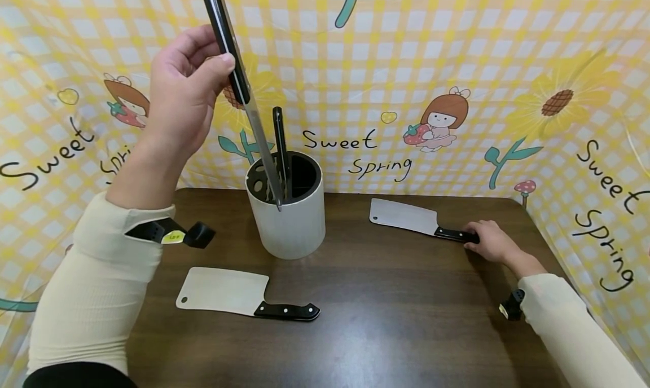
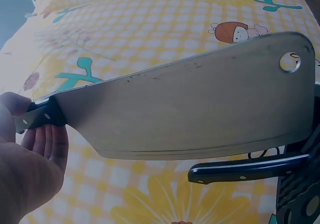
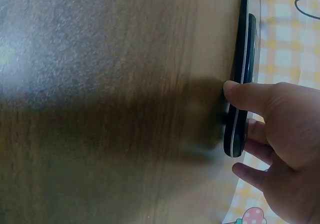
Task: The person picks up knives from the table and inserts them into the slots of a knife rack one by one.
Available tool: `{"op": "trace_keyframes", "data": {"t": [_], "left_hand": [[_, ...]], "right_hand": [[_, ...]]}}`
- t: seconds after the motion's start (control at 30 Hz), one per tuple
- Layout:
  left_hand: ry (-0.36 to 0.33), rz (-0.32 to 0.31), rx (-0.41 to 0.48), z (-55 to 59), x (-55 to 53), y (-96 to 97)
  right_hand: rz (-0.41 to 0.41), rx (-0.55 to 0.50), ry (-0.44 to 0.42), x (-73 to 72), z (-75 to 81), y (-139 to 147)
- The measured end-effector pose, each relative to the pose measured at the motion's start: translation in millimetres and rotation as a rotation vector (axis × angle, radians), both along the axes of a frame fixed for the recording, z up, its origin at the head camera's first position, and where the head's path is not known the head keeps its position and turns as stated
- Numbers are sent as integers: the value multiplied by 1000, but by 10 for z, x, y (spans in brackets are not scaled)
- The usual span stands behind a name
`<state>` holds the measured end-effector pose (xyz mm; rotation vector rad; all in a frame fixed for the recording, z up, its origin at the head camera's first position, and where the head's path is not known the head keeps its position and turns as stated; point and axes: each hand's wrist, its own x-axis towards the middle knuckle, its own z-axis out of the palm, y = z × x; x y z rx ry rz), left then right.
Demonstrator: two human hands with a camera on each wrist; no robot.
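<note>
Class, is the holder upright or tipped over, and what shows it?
Upright: the holder stands base-down on the table, its open top facing up.

Holder [image 1: 291,230] set left of middle on the counter [image 1: 386,320], toward the back; a knife [image 1: 278,129] stood in it. First cleaver [image 2: 190,104] held up by the left hand [image 1: 185,89], blade end seen across the holder's mouth in the head view. Second cleaver [image 1: 403,215] gripped by the right hand [image 1: 488,241] at right rear, blade pointed left toward the holder. Third cleaver [image 1: 223,290] laid front-left of the holder, handle turned right. Cloth [image 1: 315,83] hung behind and along both sides.
</note>
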<state>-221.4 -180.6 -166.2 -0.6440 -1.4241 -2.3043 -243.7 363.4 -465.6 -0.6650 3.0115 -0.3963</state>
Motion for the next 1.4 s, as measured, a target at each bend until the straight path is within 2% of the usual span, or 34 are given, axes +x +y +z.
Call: {"op": "trace_keyframes", "data": {"t": [0.3, 0.6, 0.87, 1.13, 1.4], "left_hand": [[-5, 18, -15, -27, -103, -57], [-20, 28, -34, -106, -237, -127], [-34, 20, -40, -152, -292, -158], [-36, -8, -97, -204, -323, -167], [-16, -9, -198, -293, -340, -168]], "right_hand": [[1, -26, -11, 9, -8, 27], [15, -44, -8, -2, -22, 56], [28, -53, -25, -15, -11, 64], [-37, -116, -150, 27, 127, 86], [-60, -230, -187, 135, 326, 164]]}}
